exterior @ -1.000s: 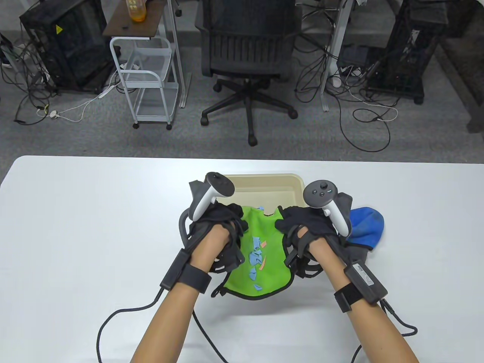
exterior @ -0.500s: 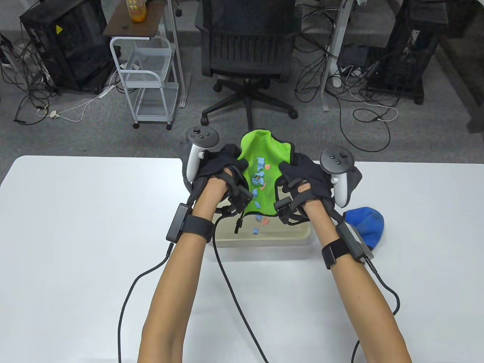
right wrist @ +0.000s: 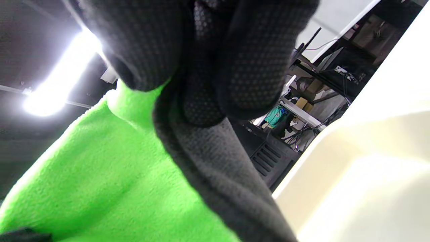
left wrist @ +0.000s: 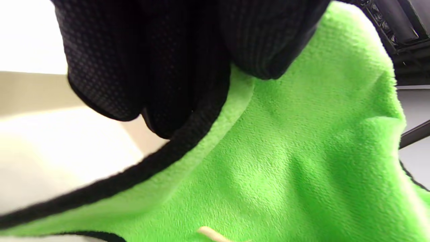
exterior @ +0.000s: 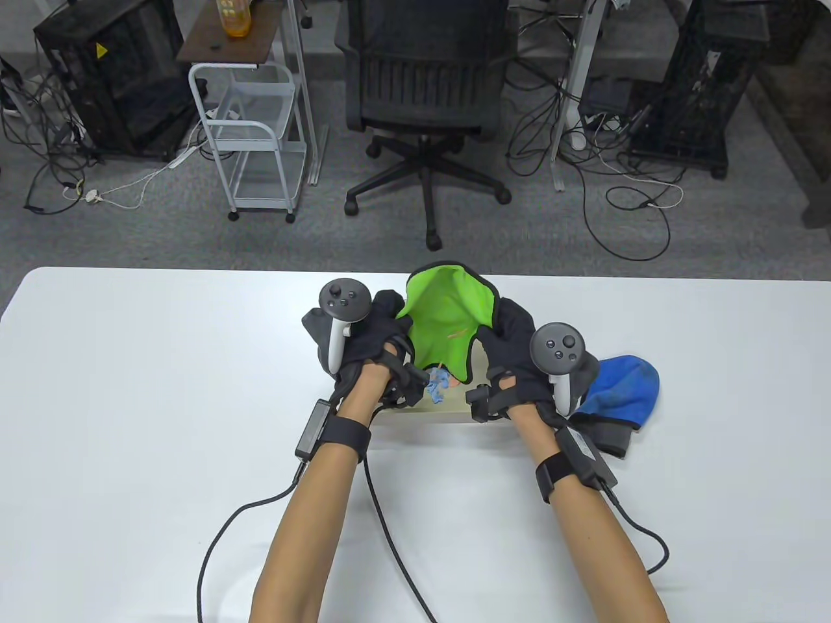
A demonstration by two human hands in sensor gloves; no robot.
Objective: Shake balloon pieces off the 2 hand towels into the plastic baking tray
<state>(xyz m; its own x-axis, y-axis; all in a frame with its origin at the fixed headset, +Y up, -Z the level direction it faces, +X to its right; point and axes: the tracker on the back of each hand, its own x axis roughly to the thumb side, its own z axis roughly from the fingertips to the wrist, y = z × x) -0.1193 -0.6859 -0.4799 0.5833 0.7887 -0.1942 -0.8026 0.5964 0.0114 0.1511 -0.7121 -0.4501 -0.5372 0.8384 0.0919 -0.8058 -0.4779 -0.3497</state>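
Both hands hold the green hand towel [exterior: 445, 318] up over the cream plastic baking tray [exterior: 428, 415], which they mostly hide. My left hand [exterior: 380, 324] grips the towel's left black-trimmed edge [left wrist: 161, 161]; my right hand [exterior: 509, 337] grips its right edge [right wrist: 201, 154]. The green towel [left wrist: 302, 161] sags between them like a chute. A thin orange balloon piece [exterior: 456, 335] clings to it. Blue and orange balloon pieces [exterior: 438, 385] lie in the tray under the towel's lower tip. The blue hand towel [exterior: 623, 386] lies bunched on the table right of the tray.
The white table [exterior: 130, 402] runs wide to the left and right of the tray. Glove cables [exterior: 389, 532] trail across its near part. Beyond the far edge stand an office chair [exterior: 425, 97] and a white wire cart [exterior: 253, 136].
The hands dropped lower toward the tray with the towel. The blue and orange pieces slid off the green cloth and now lie in the tray; one orange sliver stays on the towel.
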